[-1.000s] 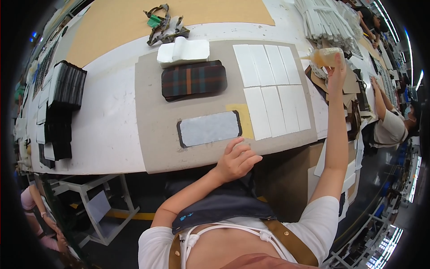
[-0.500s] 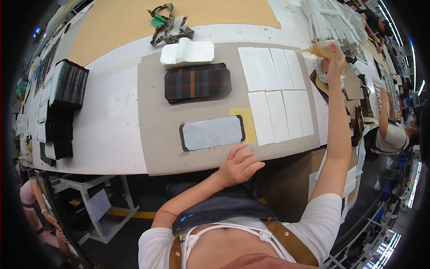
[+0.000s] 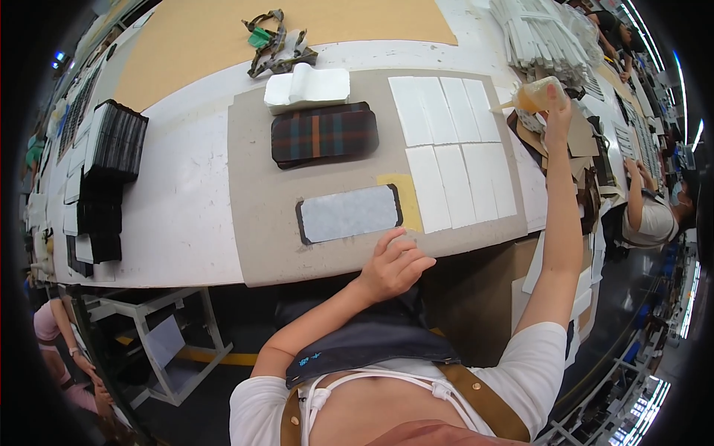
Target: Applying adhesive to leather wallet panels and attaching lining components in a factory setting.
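Note:
My right hand [image 3: 558, 117], arm stretched far to the right, is wrapped round a translucent squeeze bottle [image 3: 532, 97] of yellowish liquid. The bottle is tilted, its thin nozzle toward the left. At the near edge of a grey board [image 3: 271, 260], my left hand [image 3: 396, 264] has loosely bent fingers, apart and holding nothing. Just beyond its fingertips lies a pale grey rectangular panel [image 3: 349, 213] with dark corners, beside a yellow patch [image 3: 410, 202]. Several white strips [image 3: 431, 186] lie in two rows to the right. Dark plaid pieces [image 3: 323, 135] are stacked farther back.
Behind the plaid pieces sits a white folded wad [image 3: 323, 88]; tangled scraps [image 3: 275, 48] lie beyond. Black-edged pieces [image 3: 111, 141] are stacked at left. Bundled white strips [image 3: 547, 41] and brown scraps [image 3: 580, 141] crowd the right. Another person [image 3: 651, 219] works at far right.
The squeeze bottle in my right hand has tipped, its nozzle swinging leftward and down. The view has shifted slightly. My left hand has barely moved.

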A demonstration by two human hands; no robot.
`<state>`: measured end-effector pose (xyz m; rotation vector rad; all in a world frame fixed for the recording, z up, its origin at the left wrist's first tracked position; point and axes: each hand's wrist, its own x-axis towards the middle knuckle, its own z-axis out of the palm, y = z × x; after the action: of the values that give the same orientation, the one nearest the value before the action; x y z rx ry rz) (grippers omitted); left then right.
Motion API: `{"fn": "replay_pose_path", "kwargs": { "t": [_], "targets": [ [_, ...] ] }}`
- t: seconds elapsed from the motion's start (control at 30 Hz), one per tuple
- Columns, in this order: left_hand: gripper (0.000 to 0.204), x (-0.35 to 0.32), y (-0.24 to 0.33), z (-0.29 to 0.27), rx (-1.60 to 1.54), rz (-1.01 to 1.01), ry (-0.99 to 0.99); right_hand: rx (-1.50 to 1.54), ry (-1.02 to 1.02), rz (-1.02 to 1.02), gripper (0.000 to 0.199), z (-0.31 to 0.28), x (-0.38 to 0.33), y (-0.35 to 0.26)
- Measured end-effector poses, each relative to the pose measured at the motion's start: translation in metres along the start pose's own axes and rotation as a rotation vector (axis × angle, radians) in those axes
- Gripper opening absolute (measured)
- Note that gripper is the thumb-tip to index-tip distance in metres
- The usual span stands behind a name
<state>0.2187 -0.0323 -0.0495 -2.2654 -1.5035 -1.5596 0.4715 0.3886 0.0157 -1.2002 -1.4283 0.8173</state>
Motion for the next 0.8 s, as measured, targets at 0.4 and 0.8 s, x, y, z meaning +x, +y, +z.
{"fn": "replay_pose_path", "kwargs": {
  "t": [0.4,0.8],
  "targets": [
    [0.033,0.004,0.001,0.001,0.016,0.007,0.027,0.008,0.004,0.008,0.073,-0.035,-0.056,-0.015],
    [0.032,0.005,0.003,0.002,0.009,0.004,0.022,0.259,0.043,0.019,0.074,-0.016,-0.025,-0.007]
  ]
}}
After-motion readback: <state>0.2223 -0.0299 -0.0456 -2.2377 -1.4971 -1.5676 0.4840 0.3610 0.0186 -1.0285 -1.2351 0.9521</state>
